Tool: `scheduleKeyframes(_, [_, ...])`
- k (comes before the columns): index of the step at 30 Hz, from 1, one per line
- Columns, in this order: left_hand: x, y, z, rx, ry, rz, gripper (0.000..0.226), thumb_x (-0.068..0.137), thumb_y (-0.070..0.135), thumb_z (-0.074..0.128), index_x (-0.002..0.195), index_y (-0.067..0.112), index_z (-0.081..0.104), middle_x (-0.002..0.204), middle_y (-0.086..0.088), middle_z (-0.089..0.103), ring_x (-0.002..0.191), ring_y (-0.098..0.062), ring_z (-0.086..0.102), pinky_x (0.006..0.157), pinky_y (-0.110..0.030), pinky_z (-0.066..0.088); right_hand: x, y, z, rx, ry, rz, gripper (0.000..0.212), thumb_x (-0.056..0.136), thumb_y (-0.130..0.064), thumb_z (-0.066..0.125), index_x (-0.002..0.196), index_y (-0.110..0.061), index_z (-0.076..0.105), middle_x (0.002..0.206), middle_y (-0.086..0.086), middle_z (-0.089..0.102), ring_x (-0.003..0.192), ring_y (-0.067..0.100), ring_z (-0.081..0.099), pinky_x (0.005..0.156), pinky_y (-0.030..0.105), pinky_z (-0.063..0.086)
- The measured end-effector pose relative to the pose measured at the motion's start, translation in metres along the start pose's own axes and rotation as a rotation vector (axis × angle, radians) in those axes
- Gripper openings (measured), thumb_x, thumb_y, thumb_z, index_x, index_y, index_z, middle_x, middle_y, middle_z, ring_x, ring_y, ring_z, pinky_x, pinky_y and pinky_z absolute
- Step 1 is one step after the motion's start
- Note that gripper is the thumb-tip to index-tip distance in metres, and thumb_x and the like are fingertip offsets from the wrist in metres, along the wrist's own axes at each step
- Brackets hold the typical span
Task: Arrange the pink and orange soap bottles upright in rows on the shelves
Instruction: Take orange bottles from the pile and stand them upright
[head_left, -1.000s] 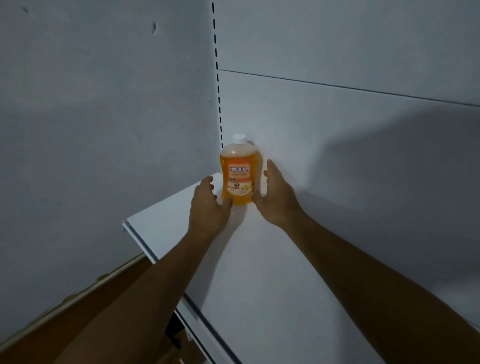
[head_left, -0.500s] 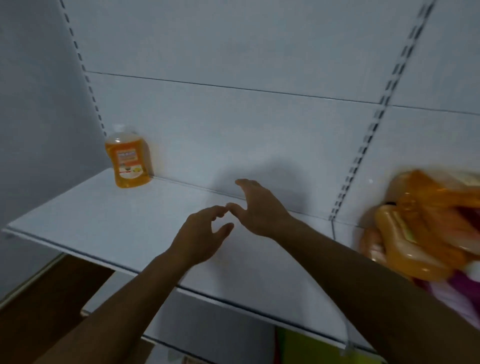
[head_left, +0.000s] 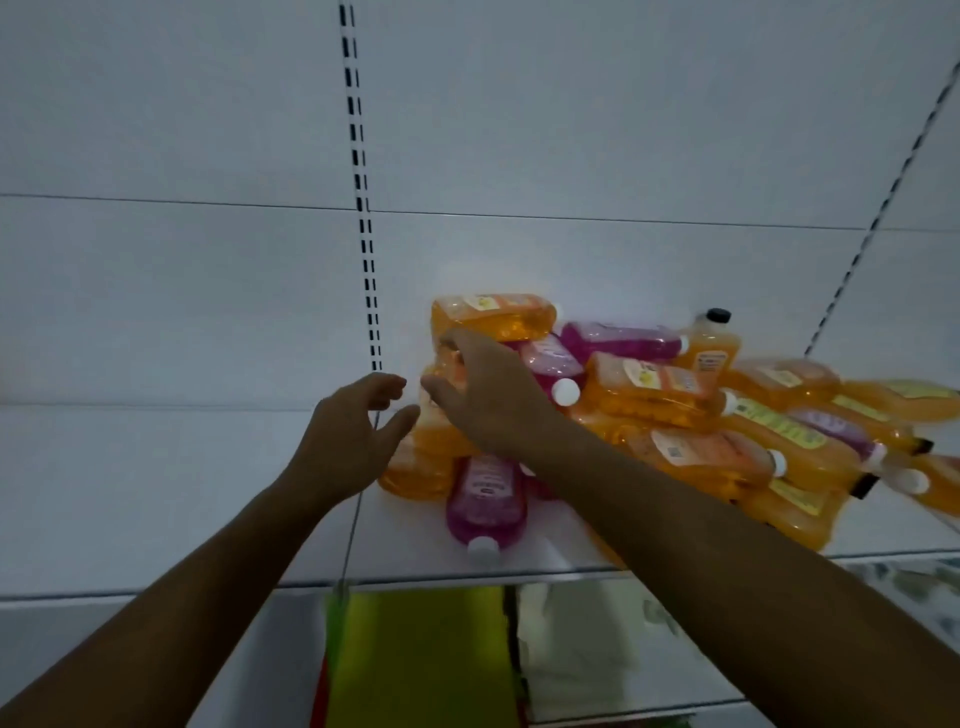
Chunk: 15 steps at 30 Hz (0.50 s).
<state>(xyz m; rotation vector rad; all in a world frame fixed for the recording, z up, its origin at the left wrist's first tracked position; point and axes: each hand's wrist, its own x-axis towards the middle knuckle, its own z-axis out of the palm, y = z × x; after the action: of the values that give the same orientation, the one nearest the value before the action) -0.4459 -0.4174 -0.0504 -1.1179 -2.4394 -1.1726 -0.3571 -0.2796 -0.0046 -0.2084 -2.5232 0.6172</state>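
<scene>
A heap of orange and pink soap bottles lies on the white shelf (head_left: 156, 499), right of the slotted upright. An orange bottle (head_left: 493, 314) lies on top of the heap. A pink bottle (head_left: 485, 499) lies at the front with its white cap toward me. My right hand (head_left: 483, 395) reaches onto the left end of the heap, fingers over an orange bottle (head_left: 439, 434) there; its grip is hidden. My left hand (head_left: 353, 436) hovers open just left of the heap, holding nothing. One orange bottle (head_left: 709, 343) with a dark cap stands upright at the back.
The shelf's left section is bare white board. A slotted upright (head_left: 363, 208) runs down the back wall. Below the shelf edge lie a yellow-green pack (head_left: 421, 660) and white packaged goods (head_left: 597, 644).
The view has swung right from the single upright orange bottle to the heap. Both hands have left that bottle and moved to the heap's left end.
</scene>
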Motion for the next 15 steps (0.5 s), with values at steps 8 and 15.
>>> scheduleKeyframes(8, [0.02, 0.064, 0.029, 0.001, 0.086, 0.057, 0.038, 0.09, 0.028, 0.065, 0.123, 0.01, 0.058, 0.119, -0.006, 0.064, 0.101, -0.012, 0.057, 0.081, -0.025, 0.043, -0.029, 0.072, -0.062, -0.001, 0.07, 0.101, 0.042, 0.09, -0.03, 0.064, 0.127, -0.016, 0.051, 0.123, 0.004, 0.06, 0.11, 0.021, 0.057, 0.091, 0.036, 0.05])
scheduleKeyframes(15, [0.06, 0.051, 0.042, -0.046, 0.081, 0.012, 0.051, 0.089, 0.032, 0.065, 0.133, 0.011, 0.049, 0.13, -0.006, 0.057, 0.109, -0.016, 0.055, 0.083, -0.027, 0.043, 0.011, 0.102, -0.067, 0.034, 0.053, 0.244, 0.051, 0.091, -0.037, 0.062, 0.132, -0.012, 0.044, 0.127, 0.009, 0.054, 0.11, 0.022, 0.052, 0.085, 0.03, 0.042])
